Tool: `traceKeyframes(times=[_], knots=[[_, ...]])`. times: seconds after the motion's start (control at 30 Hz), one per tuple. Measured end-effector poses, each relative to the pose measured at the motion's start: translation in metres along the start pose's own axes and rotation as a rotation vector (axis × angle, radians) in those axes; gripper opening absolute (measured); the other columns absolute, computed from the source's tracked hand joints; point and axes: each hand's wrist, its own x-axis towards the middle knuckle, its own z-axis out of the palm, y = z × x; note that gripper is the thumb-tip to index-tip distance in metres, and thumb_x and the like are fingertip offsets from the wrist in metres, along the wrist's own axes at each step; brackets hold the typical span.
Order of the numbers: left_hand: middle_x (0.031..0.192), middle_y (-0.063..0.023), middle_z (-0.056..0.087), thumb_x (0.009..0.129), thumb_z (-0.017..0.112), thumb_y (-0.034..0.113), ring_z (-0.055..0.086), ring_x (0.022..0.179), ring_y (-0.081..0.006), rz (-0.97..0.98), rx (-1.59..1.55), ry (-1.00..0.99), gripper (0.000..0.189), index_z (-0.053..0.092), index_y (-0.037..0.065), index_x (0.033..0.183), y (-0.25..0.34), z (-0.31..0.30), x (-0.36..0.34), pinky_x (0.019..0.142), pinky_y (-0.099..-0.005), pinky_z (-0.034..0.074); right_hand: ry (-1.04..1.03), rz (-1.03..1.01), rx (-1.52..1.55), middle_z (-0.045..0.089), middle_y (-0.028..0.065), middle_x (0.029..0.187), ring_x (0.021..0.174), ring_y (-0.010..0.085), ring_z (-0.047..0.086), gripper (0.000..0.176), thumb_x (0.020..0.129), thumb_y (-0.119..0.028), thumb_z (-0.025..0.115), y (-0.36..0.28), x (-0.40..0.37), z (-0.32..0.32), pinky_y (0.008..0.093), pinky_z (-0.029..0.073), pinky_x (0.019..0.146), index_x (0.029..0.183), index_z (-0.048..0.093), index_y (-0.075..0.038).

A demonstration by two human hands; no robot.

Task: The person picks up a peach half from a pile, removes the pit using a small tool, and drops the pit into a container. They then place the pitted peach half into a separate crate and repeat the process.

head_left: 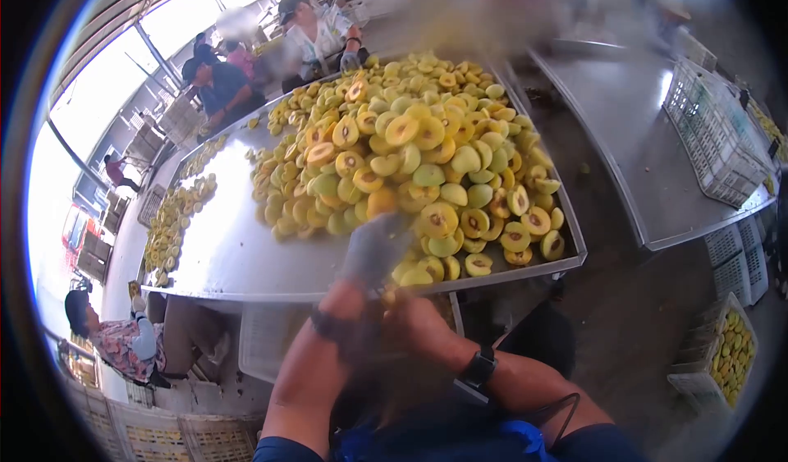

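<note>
A large heap of halved yellow-green stone fruit [386, 158] covers much of a metal table [222, 249]. Many halves lie cut side up, with brown hollows or stones in the middle. My left hand [373, 253], in a grey glove, is at the near edge of the heap against the fruit; blur hides its fingertips. Just below it, by the table's front rim, is my right hand [408, 316]. Its fingers look curled in, and what they hold is too blurred to make out. A dark watch [479, 367] is on my right wrist.
A smaller spread of fruit halves [176, 216] lies along the table's left side. Several people sit or stand around it. To the right is another metal table [611, 125] bearing a white crate [714, 130]. A fruit-filled crate [730, 355] stands on the floor at right.
</note>
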Motion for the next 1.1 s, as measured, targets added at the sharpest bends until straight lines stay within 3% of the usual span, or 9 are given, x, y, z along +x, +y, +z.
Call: traceKeyframes(times=[0.07,0.2,0.27,0.3,0.4,0.63,0.73,0.93,1.1], knots=[[0.09,-0.0169,0.074,0.087,0.077,0.024,0.073,0.073,-0.0245,-0.315,-0.204,-0.259,0.037,0.071,-0.002,0.113,0.028,-0.01,0.011,0.074,-0.0349,0.059,0.085,0.158,0.017,0.068,0.0298,0.085,0.084,0.0496,0.067,0.031,0.092,-0.02,0.062,-0.041,-0.015,-0.045,0.0563,0.053,0.074,0.111,0.052,0.002],[0.088,-0.0176,0.074,0.084,0.079,0.031,0.071,0.064,-0.0271,-0.184,-0.125,-0.202,0.041,0.072,0.0,0.111,0.007,0.014,0.022,0.069,-0.0377,0.058,0.146,0.165,-0.122,0.069,0.0287,0.092,0.088,0.0492,0.066,0.029,0.092,-0.02,0.064,-0.031,-0.02,-0.063,0.055,0.052,0.077,0.111,0.054,0.0],[0.088,-0.0167,0.075,0.082,0.08,0.037,0.071,0.064,-0.027,-0.109,-0.009,-0.175,0.045,0.073,0.001,0.109,0.008,0.024,0.022,0.068,-0.0375,0.058,0.411,0.046,0.0,0.067,0.0261,0.086,0.079,0.0477,0.065,0.025,0.093,-0.019,0.063,-0.032,-0.021,-0.074,0.0526,0.052,0.069,0.104,0.054,0.002],[0.086,-0.0163,0.075,0.08,0.08,0.044,0.073,0.072,-0.0295,-0.206,-0.014,-0.188,0.048,0.073,0.002,0.104,0.03,0.015,0.018,0.071,-0.0393,0.057,0.541,-0.015,0.061,0.066,0.0248,0.084,0.075,0.047,0.065,0.023,0.094,-0.018,0.063,-0.035,-0.019,-0.082,0.0514,0.052,0.065,0.101,0.054,0.003],[0.098,-0.02,0.075,0.08,0.082,0.04,0.074,0.086,-0.0303,-0.053,-0.167,-0.078,0.05,0.073,0.003,0.112,0.009,0.045,0.012,0.073,-0.038,0.056,0.616,-0.022,0.172,0.067,0.0236,0.085,0.08,0.0465,0.065,0.021,0.093,-0.017,0.063,-0.037,-0.012,-0.1,0.0491,0.052,0.07,0.101,0.055,0.001],[0.091,-0.0166,0.074,0.074,0.086,0.031,0.071,0.082,-0.0297,-0.052,-0.183,0.112,0.047,0.07,0.002,0.107,-0.001,0.071,-0.004,0.076,-0.0401,0.056,0.628,0.062,0.148,0.067,0.026,0.087,0.086,0.048,0.064,0.024,0.093,-0.02,0.063,-0.042,-0.001,-0.112,0.0489,0.051,0.074,0.101,0.055,0.001],[0.083,-0.0062,0.072,0.077,0.085,0.025,0.067,0.074,-0.0129,-0.017,-0.238,0.193,0.033,0.07,0.003,0.097,-0.01,0.081,-0.001,0.07,-0.0321,0.056,0.65,0.093,0.078,0.067,0.0265,0.088,0.087,0.0488,0.064,0.023,0.092,-0.018,0.062,-0.031,0.003,-0.118,0.0501,0.051,0.074,0.101,0.055,0.001],[0.082,-0.005,0.071,0.08,0.079,0.009,0.066,0.067,-0.0136,-0.246,-0.556,-0.013,0.024,0.068,-0.001,0.098,0.009,0.064,-0.011,0.063,-0.0279,0.056,0.681,0.077,-0.052,0.067,0.0265,0.088,0.087,0.0487,0.064,0.026,0.086,-0.017,0.064,-0.004,0.012,-0.129,0.0517,0.05,0.074,0.103,0.055,0.001],[0.096,-0.0074,0.072,0.084,0.071,0.001,0.068,0.082,-0.0146,-0.089,-0.634,-0.043,0.026,0.066,-0.003,0.109,-0.014,0.047,-0.029,0.074,-0.0273,0.057,0.606,0.039,0.027,0.066,0.0266,0.09,0.088,0.0492,0.062,0.035,0.083,-0.023,0.07,-0.005,0.015,-0.118,0.0509,0.051,0.076,0.103,0.057,0.002]])
